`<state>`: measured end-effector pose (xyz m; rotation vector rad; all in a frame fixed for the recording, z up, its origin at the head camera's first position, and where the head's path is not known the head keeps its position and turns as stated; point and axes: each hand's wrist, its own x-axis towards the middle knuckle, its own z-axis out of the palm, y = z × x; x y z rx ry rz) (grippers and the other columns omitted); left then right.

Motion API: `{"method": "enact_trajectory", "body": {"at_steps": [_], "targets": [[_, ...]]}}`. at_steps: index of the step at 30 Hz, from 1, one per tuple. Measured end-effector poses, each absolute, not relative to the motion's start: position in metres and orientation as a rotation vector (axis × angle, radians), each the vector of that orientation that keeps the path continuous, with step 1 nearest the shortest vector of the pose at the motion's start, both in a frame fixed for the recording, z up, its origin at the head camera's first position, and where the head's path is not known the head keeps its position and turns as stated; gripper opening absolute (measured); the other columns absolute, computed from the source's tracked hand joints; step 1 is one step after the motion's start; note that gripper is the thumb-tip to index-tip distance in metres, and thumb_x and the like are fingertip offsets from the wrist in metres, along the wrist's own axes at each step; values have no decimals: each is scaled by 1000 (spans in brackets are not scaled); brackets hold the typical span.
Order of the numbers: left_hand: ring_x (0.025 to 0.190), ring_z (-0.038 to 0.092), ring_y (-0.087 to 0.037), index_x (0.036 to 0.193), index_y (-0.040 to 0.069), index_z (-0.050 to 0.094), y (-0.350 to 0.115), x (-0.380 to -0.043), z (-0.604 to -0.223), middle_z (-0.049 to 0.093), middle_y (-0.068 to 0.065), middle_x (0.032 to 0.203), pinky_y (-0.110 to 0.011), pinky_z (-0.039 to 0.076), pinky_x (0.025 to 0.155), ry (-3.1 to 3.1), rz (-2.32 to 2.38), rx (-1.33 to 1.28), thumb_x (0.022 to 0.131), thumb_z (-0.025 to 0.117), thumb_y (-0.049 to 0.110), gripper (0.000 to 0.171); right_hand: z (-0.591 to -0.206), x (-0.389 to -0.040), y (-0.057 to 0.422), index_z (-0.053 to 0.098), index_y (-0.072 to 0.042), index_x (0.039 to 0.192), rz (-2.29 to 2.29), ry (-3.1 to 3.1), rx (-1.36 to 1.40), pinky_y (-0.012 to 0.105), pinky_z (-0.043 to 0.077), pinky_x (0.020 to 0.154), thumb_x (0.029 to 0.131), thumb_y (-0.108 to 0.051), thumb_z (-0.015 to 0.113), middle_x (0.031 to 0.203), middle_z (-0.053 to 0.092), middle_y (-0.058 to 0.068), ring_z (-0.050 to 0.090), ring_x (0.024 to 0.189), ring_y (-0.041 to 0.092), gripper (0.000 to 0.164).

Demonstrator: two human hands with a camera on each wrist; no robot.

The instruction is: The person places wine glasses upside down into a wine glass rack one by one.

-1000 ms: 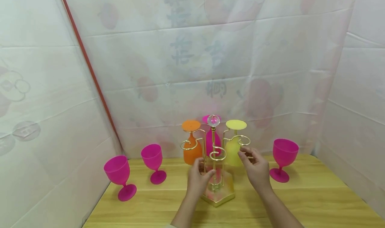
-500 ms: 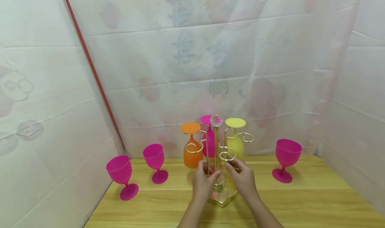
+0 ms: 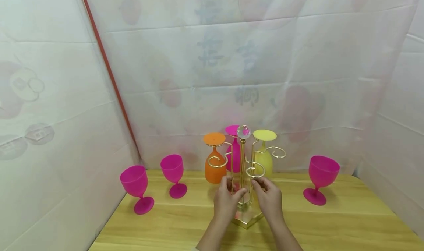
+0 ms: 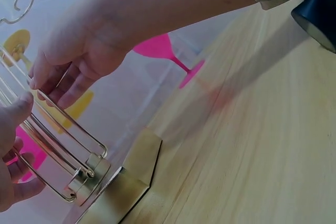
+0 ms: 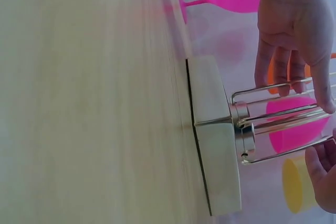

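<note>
- Right hand [image 3: 269,197] shifted inward over the last second, from beside the yellow goblet [image 3: 264,163] to the wire under the front ring [image 3: 255,176].
- Front ring now lies farther right of the post; rack [image 3: 242,166] seems slightly turned.
- Right grip: thumb and fingers pinch that wire.
- Left grip: left hand [image 3: 226,203] holds the left wires, fingers behind, thumb in front.
- Rack upright on bench [image 3: 347,221]; orange goblet [image 3: 216,170], pink goblet [image 3: 233,156] and yellow one hang inverted.
- Loose pink goblets: two left [image 3: 134,184] [image 3: 173,172], one right [image 3: 322,172].
- Judgement: work is on the rack's orientation; loose goblets untouched.
</note>
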<state>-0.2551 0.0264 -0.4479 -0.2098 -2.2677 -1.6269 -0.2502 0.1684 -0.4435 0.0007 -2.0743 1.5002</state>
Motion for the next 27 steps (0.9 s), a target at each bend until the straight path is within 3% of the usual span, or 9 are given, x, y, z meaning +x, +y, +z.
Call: {"method": "enact_trajectory", "body": {"at_steps": [6, 14, 21, 27], "targets": [[65, 48, -4, 116, 10, 56, 27, -257, -451, 64, -5, 86, -19, 43, 57, -2277, -1610, -234, 76, 83, 31, 53, -441, -248, 170, 74, -7, 99, 1466, -2119, -14, 20, 52, 64, 93, -21, 69, 92, 74, 12, 66, 81, 11, 16], [69, 51, -7, 110, 11, 57, 20, -260, -448, 64, -8, 86, -18, 44, 55, -2226, -1729, -332, 78, 83, 30, 45, -442, -251, 171, 74, -6, 97, 1413, -2175, -10, 20, 54, 65, 94, -18, 68, 90, 74, 11, 67, 80, 13, 13], [85, 61, -11, 107, 12, 64, 11, -261, -443, 64, 3, 90, -23, 54, 74, -2145, -1843, -370, 89, 72, 41, 35, -444, -251, 171, 73, -5, 97, 1430, -2174, 13, 19, 55, 66, 93, -13, 68, 90, 73, 12, 67, 81, 18, 10], [91, 63, -15, 113, 12, 64, 8, -267, -435, 65, -2, 95, -24, 56, 75, -2045, -1877, -379, 94, 67, 23, 22, -443, -252, 170, 73, -7, 94, 1458, -2179, -24, 20, 56, 67, 92, -13, 69, 89, 72, 11, 65, 78, 12, 7]]}}
